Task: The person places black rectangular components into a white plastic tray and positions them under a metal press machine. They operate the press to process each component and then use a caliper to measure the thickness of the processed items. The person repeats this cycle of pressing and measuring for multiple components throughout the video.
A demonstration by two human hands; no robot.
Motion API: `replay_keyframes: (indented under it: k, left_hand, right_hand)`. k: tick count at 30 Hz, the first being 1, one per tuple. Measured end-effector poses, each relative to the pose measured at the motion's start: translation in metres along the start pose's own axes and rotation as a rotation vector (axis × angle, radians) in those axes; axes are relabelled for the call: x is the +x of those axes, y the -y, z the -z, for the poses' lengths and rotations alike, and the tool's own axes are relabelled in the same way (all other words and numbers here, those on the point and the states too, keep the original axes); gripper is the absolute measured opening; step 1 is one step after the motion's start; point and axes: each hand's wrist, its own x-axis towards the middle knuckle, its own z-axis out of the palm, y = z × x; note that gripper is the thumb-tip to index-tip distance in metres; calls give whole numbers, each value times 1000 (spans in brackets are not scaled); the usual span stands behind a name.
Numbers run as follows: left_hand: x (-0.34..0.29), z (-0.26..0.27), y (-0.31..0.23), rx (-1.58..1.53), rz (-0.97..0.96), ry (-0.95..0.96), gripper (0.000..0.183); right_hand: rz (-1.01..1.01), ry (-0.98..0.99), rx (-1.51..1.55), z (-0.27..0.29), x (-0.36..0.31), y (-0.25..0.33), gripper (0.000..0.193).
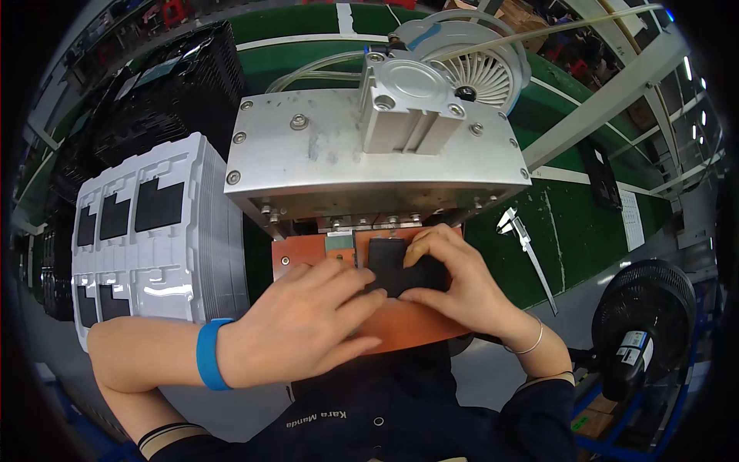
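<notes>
A flat black L-shaped piece (pixel 387 266) lies on the orange plate (pixel 416 327) under the front of a metal press (pixel 308 162). My right hand (pixel 462 289) grips its right part, index finger bent onto its top and thumb along its near edge. From the left, my left hand (pixel 304 327) reaches over the plate with fingers apart. Its fingertips touch the left edge of the black piece, while the thumb sticks out away from it. Just left of the piece, a small green block (pixel 339 245) sits at the back of the plate. My fingers hide part of the black piece.
White trays (pixel 138 254) holding black pieces are stacked at left, with black crates (pixel 165 92) behind. A caliper (pixel 527 250) lies on the green table (pixel 566 223) at right. A black fan (pixel 643 323) stands at lower right. A pneumatic cylinder (pixel 412 108) tops the press.
</notes>
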Motion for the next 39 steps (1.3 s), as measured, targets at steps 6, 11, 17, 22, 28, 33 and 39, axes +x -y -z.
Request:
replay_keyframes:
  k: [6,11,17,22,28,33,39]
  left_hand:
    - [16,23,-1,-586,522,75,23]
    - [20,6,-4,-991,556,115,25]
    - [3,5,-25,-902,582,73,24]
    - [-23,10,-32,-949,626,44,22]
    - [-103,39,-39,-923,713,-272,18]
    - [-165,77,-23,-643,953,-628,14]
    - [-204,84,8,-588,1120,-707,20]
  right_hand:
    - [-357,9,765,7,-11,-3,34]
    - [-267,-15,854,-5,-16,11,40]
    - [-417,137,724,5,-5,24,26]
    - [-103,-51,437,-9,-3,25,17]
    - [-89,-140,469,-9,-11,10,16]
    - [-104,-74,462,-26,-17,-6,13]
    - [-42,-80,490,-32,-19,-12,9]
